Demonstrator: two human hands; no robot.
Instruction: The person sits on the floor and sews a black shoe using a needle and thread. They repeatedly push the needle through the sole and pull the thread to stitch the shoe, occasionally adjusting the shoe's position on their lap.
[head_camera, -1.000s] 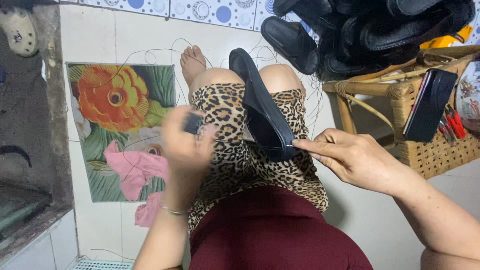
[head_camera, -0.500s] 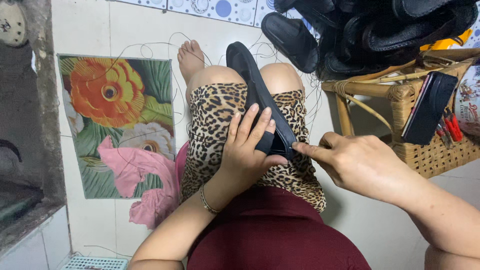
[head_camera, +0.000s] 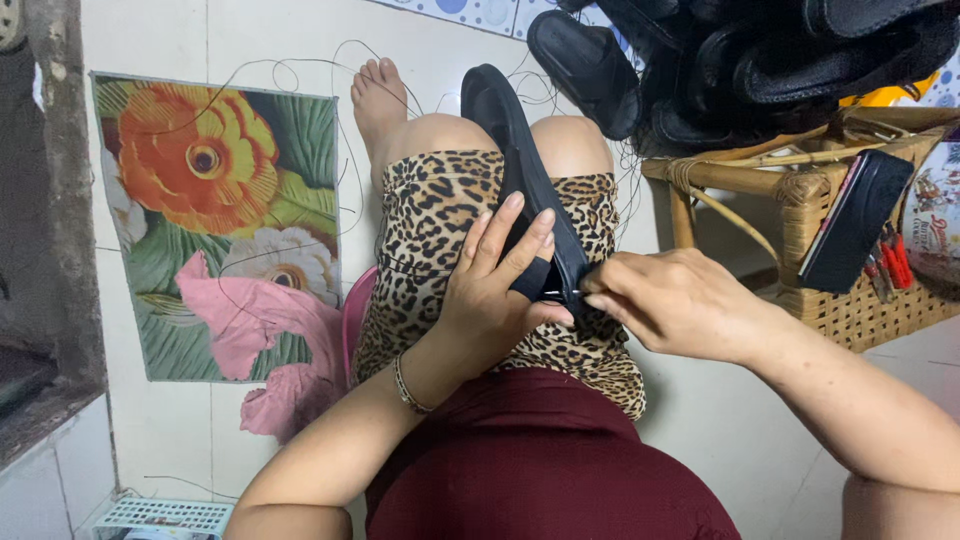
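Note:
A black sandal lies lengthwise along my lap, on leopard-print shorts, toe end toward my knees. My left hand rests on the sandal's near end, fingers spread over its strap and thumb under it, pressing it down. My right hand comes in from the right with fingertips pinched at the strap's edge, touching the left thumb; something thin and small seems pinched there, too small to make out. Thin dark thread runs loosely over the floor beyond my knees.
A floral mat with a pink cloth lies on the tiled floor at left. A heap of black sandals sits top right above a wicker stool holding a dark flat object. A pale plastic basket is bottom left.
My left hand came from the left side of my lap onto the sandal and now holds its strap end. My right hand's pinch has closed in on the strap.

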